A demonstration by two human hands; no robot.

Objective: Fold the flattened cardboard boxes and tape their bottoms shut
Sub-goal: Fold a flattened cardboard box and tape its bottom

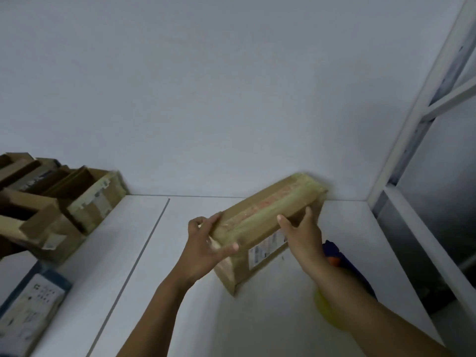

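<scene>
Centrally, a cardboard box [268, 215] is shown tilted over the white table [180, 305], its far end close to the wall [231, 99] and its taped seam [275, 206] turned upward. The near end is clasped by the left hand [206, 243], with fingers and thumb curled round it. The long side is pinched by the right hand [301, 233], thumb above and fingers partly spread. The box is judged light, stiff at its corners and slippery where taped, so bare cardboard edges are best gripped. A stack of folded boxes [56, 202] is seen at left, well apart. A blue-and-orange object [334, 256], partly hidden behind the right wrist, could be knocked.
</scene>
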